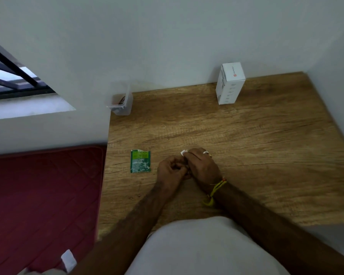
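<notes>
Right of the green sachet (140, 161), our left hand (172, 169) and right hand (202, 167) pinch a white wipe (184, 152), fingers curled; we judge it light, limp; grip edges.

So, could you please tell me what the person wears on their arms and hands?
Both forearms are bare, sleeveless. The right wrist carries a yellow thread band with an orange bit; the right hand wears a pale-topped ring. No wear shows on the left hand.

Soft window daylight — warped edges
</notes>
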Tool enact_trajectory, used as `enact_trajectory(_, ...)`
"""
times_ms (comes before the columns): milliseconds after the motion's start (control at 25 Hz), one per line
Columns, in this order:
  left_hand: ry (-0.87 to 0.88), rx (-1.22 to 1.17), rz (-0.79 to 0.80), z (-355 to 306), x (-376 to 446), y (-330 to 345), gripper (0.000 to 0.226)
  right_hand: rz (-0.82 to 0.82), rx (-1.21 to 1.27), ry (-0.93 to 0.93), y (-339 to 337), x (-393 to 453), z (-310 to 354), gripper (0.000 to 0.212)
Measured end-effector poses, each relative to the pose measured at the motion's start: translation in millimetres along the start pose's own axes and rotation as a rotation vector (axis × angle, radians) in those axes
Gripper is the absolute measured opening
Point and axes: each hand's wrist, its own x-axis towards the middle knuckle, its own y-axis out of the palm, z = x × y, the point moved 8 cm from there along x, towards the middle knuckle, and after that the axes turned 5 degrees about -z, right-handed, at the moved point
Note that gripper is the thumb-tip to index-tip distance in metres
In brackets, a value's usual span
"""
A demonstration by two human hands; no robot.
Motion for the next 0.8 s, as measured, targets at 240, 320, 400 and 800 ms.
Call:
enact_trajectory(240, 0.016, -0.005, 0.006, -2, -1, 1, 0.023, 0.017, -0.004, -0.018, 0, -1, 1, 0.033)
enact_trajectory(320, 0.032, 0.013, 0.002, -4, -1, 0, 0.023, 0.017, -0.004, -0.029, -2, 0, 3, 0.033)
enact_trajectory(400, 0.027, 0.004, 0.007, -2, 0, 0, 0.023, 0.019, 0.000, -0.046, -2, -2, 4, 0.032)
enact_trajectory(800, 0.077, 0.033, -0.032, 5, 5, -2, 0.035, 0.016, 0.011, -0.101, -9, -8, 7, 0.030)
